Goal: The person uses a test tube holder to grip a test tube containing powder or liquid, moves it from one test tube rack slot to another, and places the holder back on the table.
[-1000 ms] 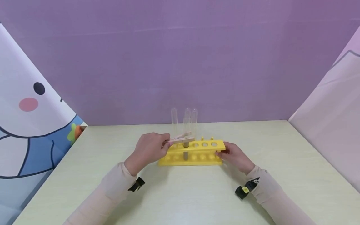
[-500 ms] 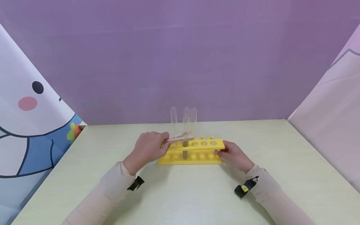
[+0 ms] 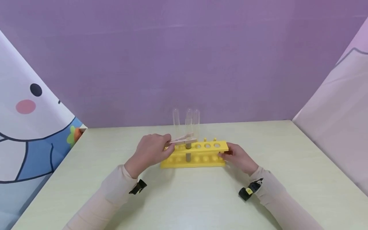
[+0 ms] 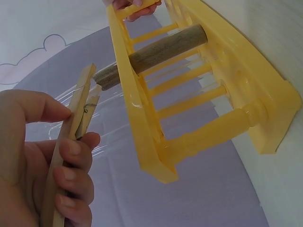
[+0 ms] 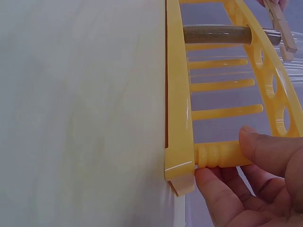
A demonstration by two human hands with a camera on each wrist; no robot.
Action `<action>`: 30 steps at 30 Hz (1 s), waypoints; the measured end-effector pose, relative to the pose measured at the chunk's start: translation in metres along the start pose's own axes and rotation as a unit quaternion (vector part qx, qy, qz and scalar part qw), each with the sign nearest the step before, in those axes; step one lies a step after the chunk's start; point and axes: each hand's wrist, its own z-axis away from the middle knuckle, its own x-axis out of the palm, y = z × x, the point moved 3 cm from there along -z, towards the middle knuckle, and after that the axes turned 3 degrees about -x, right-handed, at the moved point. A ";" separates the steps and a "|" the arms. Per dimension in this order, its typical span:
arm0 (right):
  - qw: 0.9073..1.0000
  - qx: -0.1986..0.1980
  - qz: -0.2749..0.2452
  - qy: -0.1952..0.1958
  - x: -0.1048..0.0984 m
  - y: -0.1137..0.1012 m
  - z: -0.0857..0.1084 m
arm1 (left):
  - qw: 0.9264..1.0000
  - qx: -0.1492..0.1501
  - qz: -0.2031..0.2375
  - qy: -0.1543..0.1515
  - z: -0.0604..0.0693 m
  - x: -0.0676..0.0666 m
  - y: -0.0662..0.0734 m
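L fingers point(image 4: 75, 183) rnd clamp point(image 4: 70, 127), L-wrist only.

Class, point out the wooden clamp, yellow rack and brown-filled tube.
Wooden clamp point(image 4: 71, 125): left wrist view, on its long arm.
Yellow rack point(image 3: 202, 151): head view, top plate's front edge.
Brown-filled tube point(image 5: 217, 35): right wrist view, brown stretch between the plates.

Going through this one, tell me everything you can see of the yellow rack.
The yellow rack looks like glossy plastic: a top strip with round holes, a base, thin pegs at the back and a ridged post at each end. It stands upright on the table. The right hand grips its right end post. A tube with brownish filling stands in one hole; clear tubes stand, rounded ends up, along its back.
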 end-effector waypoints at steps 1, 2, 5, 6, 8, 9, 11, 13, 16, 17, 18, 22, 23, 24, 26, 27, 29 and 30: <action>1.000 0.000 0.000 0.000 0.000 0.000 0.000 | 1.000 0.000 0.001 0.000 0.000 0.000 0.000; 1.000 -0.001 0.000 0.000 -0.001 0.000 0.000 | 1.000 -0.001 0.002 0.000 -0.001 -0.001 0.000; 1.000 0.000 0.000 0.000 -0.001 0.000 0.000 | 1.000 -0.003 0.004 -0.002 -0.001 -0.001 0.001; 1.000 -0.001 -0.002 -0.001 -0.001 0.000 0.000 | 1.000 -0.004 0.005 -0.002 -0.001 -0.001 0.001; 1.000 -0.001 -0.004 -0.002 -0.001 0.001 0.000 | 1.000 -0.006 0.005 -0.002 -0.001 -0.001 0.001; 1.000 -0.001 -0.005 -0.003 0.000 0.001 0.000 | 1.000 -0.006 0.004 -0.001 -0.001 -0.001 0.001; 1.000 -0.001 -0.006 -0.003 0.001 0.002 0.000 | 1.000 -0.007 0.001 0.002 0.000 -0.001 0.001; 1.000 0.000 -0.006 -0.003 0.001 0.002 0.000 | 1.000 -0.008 0.001 0.005 0.000 0.000 0.001; 1.000 0.001 -0.008 -0.001 0.001 0.002 0.000 | 1.000 -0.010 0.001 0.011 -0.001 -0.001 0.000; 1.000 0.002 -0.009 -0.001 0.002 0.002 0.001 | 1.000 -0.011 0.002 0.013 -0.001 -0.001 0.000; 1.000 0.002 -0.010 -0.001 0.002 0.002 0.001 | 1.000 -0.011 0.003 0.015 -0.002 -0.001 0.000; 1.000 -0.002 -0.010 -0.002 0.001 0.002 0.001 | 1.000 -0.013 0.001 0.022 -0.002 -0.002 0.000; 1.000 -0.002 -0.009 -0.001 0.001 0.002 0.001 | 1.000 -0.014 0.001 0.023 -0.002 -0.002 0.000; 1.000 -0.004 -0.008 -0.001 0.001 0.002 0.001 | 1.000 -0.014 0.001 0.023 -0.002 -0.002 0.000; 1.000 -0.008 -0.006 -0.002 0.000 0.002 0.001 | 1.000 -0.016 0.000 0.024 -0.002 -0.002 0.000; 1.000 -0.009 -0.006 -0.002 0.000 0.002 0.001 | 1.000 -0.016 0.000 0.024 -0.002 -0.002 0.000; 1.000 -0.005 -0.007 0.000 0.000 0.002 0.002 | 1.000 -0.017 0.001 0.025 -0.002 -0.003 0.001; 1.000 -0.004 -0.008 0.000 0.000 0.002 0.003 | 1.000 -0.017 0.002 0.025 -0.002 -0.004 0.001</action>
